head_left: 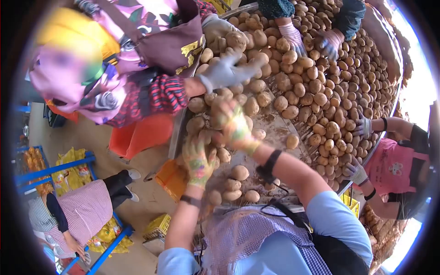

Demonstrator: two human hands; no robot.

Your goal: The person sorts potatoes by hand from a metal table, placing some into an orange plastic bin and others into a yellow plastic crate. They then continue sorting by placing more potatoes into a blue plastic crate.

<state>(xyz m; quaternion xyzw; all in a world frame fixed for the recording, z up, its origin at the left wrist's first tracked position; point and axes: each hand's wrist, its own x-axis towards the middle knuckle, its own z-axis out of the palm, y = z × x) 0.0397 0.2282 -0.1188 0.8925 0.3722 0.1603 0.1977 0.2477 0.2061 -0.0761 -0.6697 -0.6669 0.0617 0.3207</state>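
Note:
Potatoes (pixel 339 110) cover much of a metal table (pixel 270 130). My left hand (pixel 199 162), in a patterned glove, is at the table's left edge, beside several potatoes; its fingers are spread apart. My right hand (pixel 231 120), in a similar glove, is blurred over the potatoes a little farther forward, its fingers curled round a potato (pixel 219 107). A few loose potatoes (pixel 239 173) lie on the near part of the table.
Co-workers' gloved hands (pixel 229 71) touch the pile at the left, top and right. A red bin (pixel 142 136) and an orange bin (pixel 170 178) stand by the left edge. Farther left, another person (pixel 85 206) is beside blue rails (pixel 55 175) and yellow sacks (pixel 72 176).

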